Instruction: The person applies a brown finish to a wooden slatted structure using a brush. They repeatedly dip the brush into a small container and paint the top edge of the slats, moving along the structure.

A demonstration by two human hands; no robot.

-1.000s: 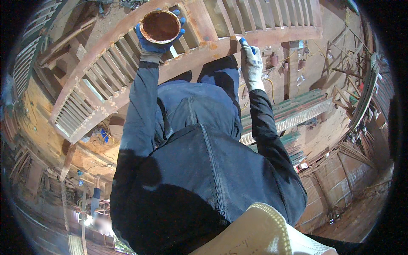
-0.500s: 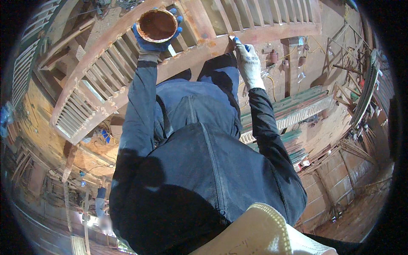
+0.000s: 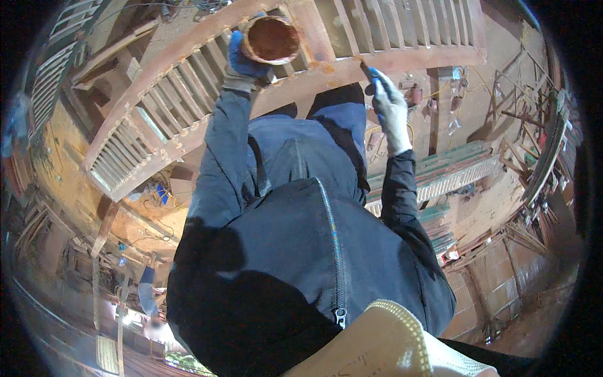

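My left hand (image 3: 244, 61), in a blue-coated work glove, grips a round tub (image 3: 271, 41) of reddish-brown paste from its left side. Beneath the tub lies a long curved wooden frame (image 3: 424, 58) with rows of slats and reddish-brown patches at its joints. My right hand (image 3: 392, 112), gloved in white with blue fingers, is closed around a thin scraper-like tool (image 3: 365, 67). The tool's narrow tip is at the frame's near rail; whether it touches the wood I cannot tell. The fingers partly hide its handle.
Green and pale slatted pieces (image 3: 440, 173) lie stacked on the floor to my right. Another slatted panel (image 3: 59, 63) stands at the far left. Yellow cords (image 3: 480, 81) and small reddish containers (image 3: 415, 94) lie beyond my right hand. Another person (image 3: 147, 292) is at the lower left.
The view has shifted, so the frame appears farther right. My right hand has drawn slightly back from the rail, and the tool's tip shows more. The tub now covers more of my left hand's fingers.
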